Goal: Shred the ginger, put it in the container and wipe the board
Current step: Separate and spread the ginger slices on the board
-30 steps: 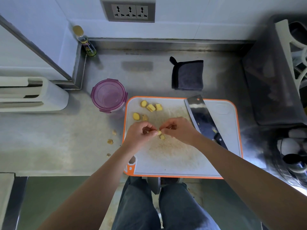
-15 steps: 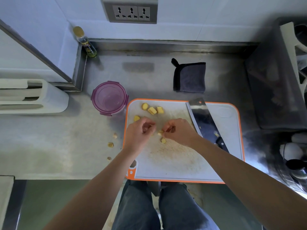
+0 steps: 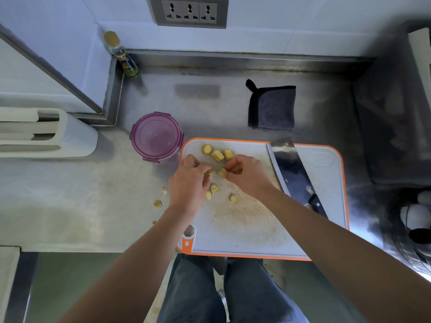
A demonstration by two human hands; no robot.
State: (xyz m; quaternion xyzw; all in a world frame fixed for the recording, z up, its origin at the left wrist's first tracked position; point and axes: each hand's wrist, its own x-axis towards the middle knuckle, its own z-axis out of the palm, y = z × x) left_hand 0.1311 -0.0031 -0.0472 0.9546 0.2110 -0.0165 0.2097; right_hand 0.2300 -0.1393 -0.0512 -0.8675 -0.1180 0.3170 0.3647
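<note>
My left hand (image 3: 189, 185) and right hand (image 3: 248, 174), close together, each pinch a yellow ginger chunk (image 3: 222, 171). White scuffed plastic board (image 3: 256, 236), orange rim; round purple container (image 3: 156, 136).

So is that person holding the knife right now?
No, the cleaver lies flat on the cutting board, beside the right hand, which like the left hand pinches ginger pieces.

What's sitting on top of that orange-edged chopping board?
Yellow ginger chunks lie scattered on the chopping board, a cleaver rests along its right side, and the left hand and right hand each pinch a chunk. Whatever lies beneath the hands is hidden.
</note>
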